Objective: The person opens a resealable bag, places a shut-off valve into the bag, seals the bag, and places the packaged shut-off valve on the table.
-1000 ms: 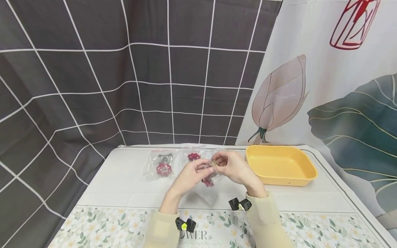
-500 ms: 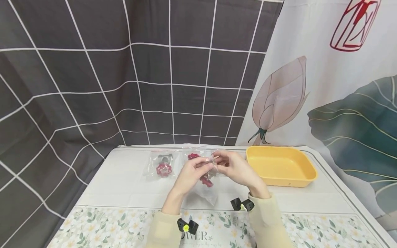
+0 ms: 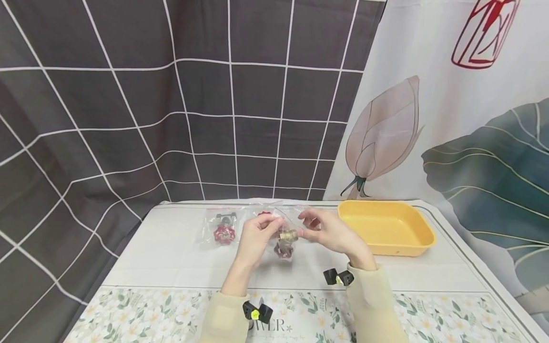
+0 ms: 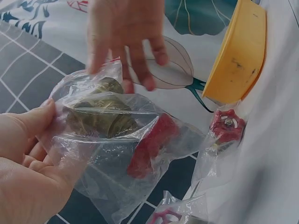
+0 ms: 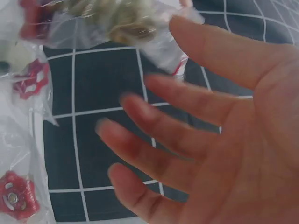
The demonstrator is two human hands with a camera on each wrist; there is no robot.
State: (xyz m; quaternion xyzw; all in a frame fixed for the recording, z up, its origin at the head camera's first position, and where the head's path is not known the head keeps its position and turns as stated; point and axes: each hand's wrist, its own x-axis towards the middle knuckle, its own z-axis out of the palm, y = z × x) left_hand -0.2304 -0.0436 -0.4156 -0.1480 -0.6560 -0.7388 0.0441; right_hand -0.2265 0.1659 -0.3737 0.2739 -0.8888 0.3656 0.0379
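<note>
Between thumb and fingers, my left hand (image 3: 254, 238) pinches the top of a clear plastic zip bag (image 4: 105, 163). Inside it is a brass valve (image 3: 287, 235) with a red handwheel (image 4: 152, 144), which hangs lower in the head view. My right hand (image 3: 333, 233) is just right of the bag. Its fingers (image 5: 154, 149) are spread and relaxed, with nothing held. The right thumb (image 5: 210, 46) lies near the bag's edge; whether it touches cannot be told.
Another bagged valve with a red handwheel (image 3: 224, 234) lies on the white table to the left. A further red handwheel (image 4: 227, 125) in a bag sits behind my hands. A yellow bin (image 3: 392, 248) stands at the right, by the curtain.
Earlier both hands gripped the bag with fingertips close together. Now the right hand has moved off to the right with fingers loosened, and the brass valve shows between the hands.
</note>
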